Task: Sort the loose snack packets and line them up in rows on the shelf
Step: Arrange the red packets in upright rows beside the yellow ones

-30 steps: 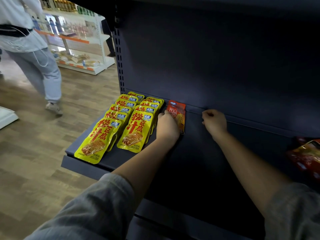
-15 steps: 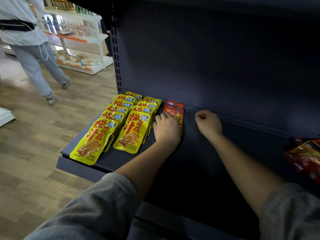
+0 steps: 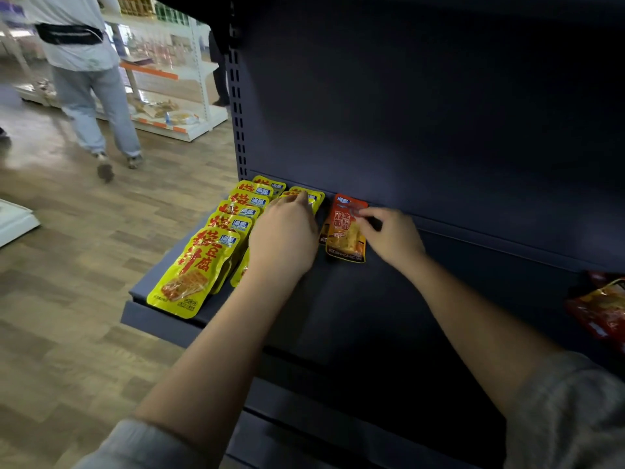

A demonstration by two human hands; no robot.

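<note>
On the far-left floor a passer-by (image 3: 84,79) walks. Two rows of yellow packets (image 3: 196,265) lie at the shelf's (image 3: 355,316) left end. Your left hand (image 3: 282,238) lies flat on the right row, fingers relaxed. Just right, your right hand (image 3: 392,236) pinches the orange packet (image 3: 345,231) against the back panel. More red packets (image 3: 602,309) sit far right.
</note>
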